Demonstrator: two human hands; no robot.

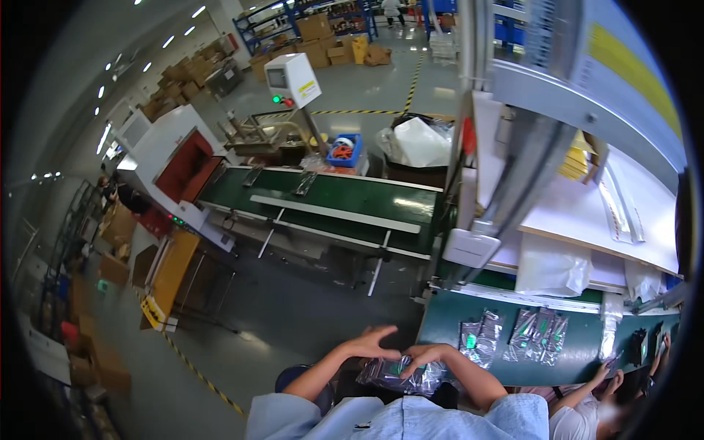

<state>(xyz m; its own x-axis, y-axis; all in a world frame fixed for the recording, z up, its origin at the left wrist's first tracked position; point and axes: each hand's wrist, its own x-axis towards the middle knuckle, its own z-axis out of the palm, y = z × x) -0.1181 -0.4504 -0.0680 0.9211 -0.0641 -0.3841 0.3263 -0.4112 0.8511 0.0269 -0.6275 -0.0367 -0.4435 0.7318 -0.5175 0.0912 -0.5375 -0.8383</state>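
Observation:
Several dark packets in clear plastic [378, 375] lie in front of my body, close to the table's near edge. Above their left part, my left hand [372, 342] is open, its thumb and fingers spread apart. My right hand [427, 355] reaches over the packets with fingers bent down on one of them, thumb and fingertips against the plastic. Part of the pile is hidden behind my hands and shirt. To the right, more packets [480, 339] with green marks lie in groups on the green belt table [513, 302].
A green conveyor [345, 202] runs left into a white machine with a red opening [187, 167]. A metal frame [506, 154] rises ahead at right, beside a shelf with plastic bags [555, 265]. Co-workers' hands [603, 372] work at the far right of the belt.

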